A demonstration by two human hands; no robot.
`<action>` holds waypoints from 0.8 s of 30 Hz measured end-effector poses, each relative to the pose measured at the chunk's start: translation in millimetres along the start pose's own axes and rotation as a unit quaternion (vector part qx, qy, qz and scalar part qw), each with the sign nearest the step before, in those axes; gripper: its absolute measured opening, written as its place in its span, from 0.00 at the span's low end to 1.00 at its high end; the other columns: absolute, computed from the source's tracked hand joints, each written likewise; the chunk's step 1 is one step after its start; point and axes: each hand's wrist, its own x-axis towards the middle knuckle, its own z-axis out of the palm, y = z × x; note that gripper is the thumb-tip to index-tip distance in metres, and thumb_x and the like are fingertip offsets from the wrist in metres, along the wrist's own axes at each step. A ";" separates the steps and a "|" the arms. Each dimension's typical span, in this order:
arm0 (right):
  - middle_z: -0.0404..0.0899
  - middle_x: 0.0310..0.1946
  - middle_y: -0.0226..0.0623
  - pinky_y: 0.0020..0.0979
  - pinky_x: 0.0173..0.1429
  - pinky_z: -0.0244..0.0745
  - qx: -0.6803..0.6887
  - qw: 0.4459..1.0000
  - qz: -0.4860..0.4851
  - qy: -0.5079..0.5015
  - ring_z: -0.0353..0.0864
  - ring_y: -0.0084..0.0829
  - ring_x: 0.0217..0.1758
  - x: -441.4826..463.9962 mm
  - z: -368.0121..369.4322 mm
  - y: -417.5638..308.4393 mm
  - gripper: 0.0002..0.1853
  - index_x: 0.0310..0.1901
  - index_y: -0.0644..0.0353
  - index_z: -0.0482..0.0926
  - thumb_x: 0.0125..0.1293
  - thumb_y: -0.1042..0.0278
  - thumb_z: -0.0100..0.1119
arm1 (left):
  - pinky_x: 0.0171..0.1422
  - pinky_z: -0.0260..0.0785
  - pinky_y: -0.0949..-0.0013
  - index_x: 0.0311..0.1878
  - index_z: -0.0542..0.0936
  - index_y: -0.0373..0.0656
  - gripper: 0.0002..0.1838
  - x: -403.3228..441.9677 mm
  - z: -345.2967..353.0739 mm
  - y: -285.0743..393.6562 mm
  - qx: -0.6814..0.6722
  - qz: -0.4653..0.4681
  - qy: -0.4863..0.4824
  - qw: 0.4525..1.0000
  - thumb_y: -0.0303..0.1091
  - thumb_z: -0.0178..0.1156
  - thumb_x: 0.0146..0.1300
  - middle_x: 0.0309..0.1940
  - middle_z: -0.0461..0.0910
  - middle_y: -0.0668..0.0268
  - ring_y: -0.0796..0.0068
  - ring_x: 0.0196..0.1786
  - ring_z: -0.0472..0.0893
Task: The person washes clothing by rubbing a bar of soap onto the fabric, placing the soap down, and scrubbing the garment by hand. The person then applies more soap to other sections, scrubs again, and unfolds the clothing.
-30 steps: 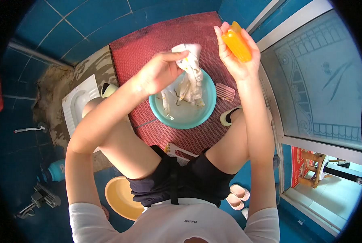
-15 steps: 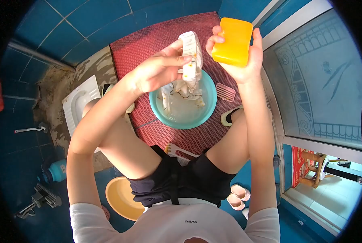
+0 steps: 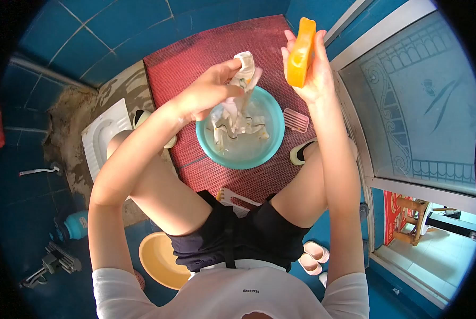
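My left hand (image 3: 211, 87) grips the gathered edge of a wet white garment (image 3: 244, 74) with small coloured marks. The cloth hangs down into a turquoise basin (image 3: 277, 143) of cloudy water, where more of it lies in folds. Up at the right, my right hand (image 3: 313, 72) holds a bar of orange soap (image 3: 301, 56), turned so that its narrow side shows. The soap and the garment are apart. Right beside the basin, a pink slatted soap dish (image 3: 296, 120) lies on the red mat.
The red mat (image 3: 195, 58) lies under the basin. A white squat toilet (image 3: 102, 133) is at the left, and a yellow basin (image 3: 155, 260) stands behind my left leg. Pink slippers (image 3: 313, 258) lie at the lower right, near a glass-panelled door (image 3: 419, 101).
My right hand has turned the soap from its broad face to its narrow side. My left hand has lowered slightly, and the garment's held edge has shifted and folded.
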 end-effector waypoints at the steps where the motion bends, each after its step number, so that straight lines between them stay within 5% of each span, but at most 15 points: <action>1: 0.70 0.40 0.40 0.37 0.51 0.69 0.000 1.000 0.001 -0.001 0.72 0.35 0.43 -1.5 3.7 0.5 0.27 0.49 0.60 0.63 0.55 0.49 0.53 | 0.54 0.61 0.74 0.59 0.56 0.33 0.31 0.1 1.2 1.8 -0.026 0.019 0.009 0.999 0.19 0.47 0.46 0.51 0.67 0.60 0.74 0.51 0.68; 8: 0.68 0.49 0.44 0.36 0.55 0.67 -0.081 0.994 0.055 -0.053 0.68 0.35 0.53 -5.4 13.1 4.7 0.25 0.53 0.65 0.62 0.59 0.58 0.52 | 0.52 0.62 0.71 0.55 0.61 0.36 0.34 -4.7 2.6 20.7 -0.171 0.025 -0.019 0.985 0.25 0.41 0.35 0.48 0.69 0.62 0.73 0.48 0.70; 11: 0.71 0.45 0.44 0.34 0.50 0.71 -0.153 0.986 0.025 -0.052 0.73 0.35 0.47 -5.6 18.8 4.3 0.22 0.51 0.66 0.63 0.58 0.65 0.54 | 0.53 0.61 0.69 0.53 0.63 0.37 0.31 -7.7 7.2 25.7 -0.198 -0.001 0.009 0.980 0.30 0.42 0.38 0.48 0.69 0.62 0.73 0.47 0.70; 14: 0.76 0.35 0.41 0.29 0.41 0.75 -0.373 0.918 -0.135 -0.006 0.78 0.30 0.34 -12.5 31.6 11.3 0.16 0.42 0.65 0.67 0.51 0.77 0.59 | 0.55 0.59 0.67 0.51 0.64 0.37 0.29 -8.2 6.4 25.0 -0.222 -0.007 0.006 0.975 0.31 0.42 0.38 0.48 0.69 0.62 0.72 0.47 0.70; 17: 0.76 0.33 0.37 0.25 0.38 0.74 -0.429 0.889 -0.161 -0.012 0.77 0.25 0.35 -21.1 35.0 18.8 0.18 0.39 0.65 0.68 0.47 0.73 0.64 | 0.59 0.56 0.64 0.57 0.58 0.33 0.34 -7.1 0.7 19.4 -0.217 0.008 -0.013 0.976 0.32 0.43 0.40 0.56 0.63 0.58 0.65 0.53 0.68; 24: 0.75 0.33 0.34 0.23 0.39 0.72 -0.477 0.853 -0.212 -0.003 0.75 0.22 0.35 -19.7 23.8 40.7 0.17 0.39 0.64 0.69 0.49 0.72 0.63 | 0.61 0.53 0.66 0.55 0.59 0.30 0.34 -2.2 9.6 22.3 -0.222 0.047 0.007 0.974 0.32 0.43 0.39 0.55 0.63 0.57 0.66 0.54 0.67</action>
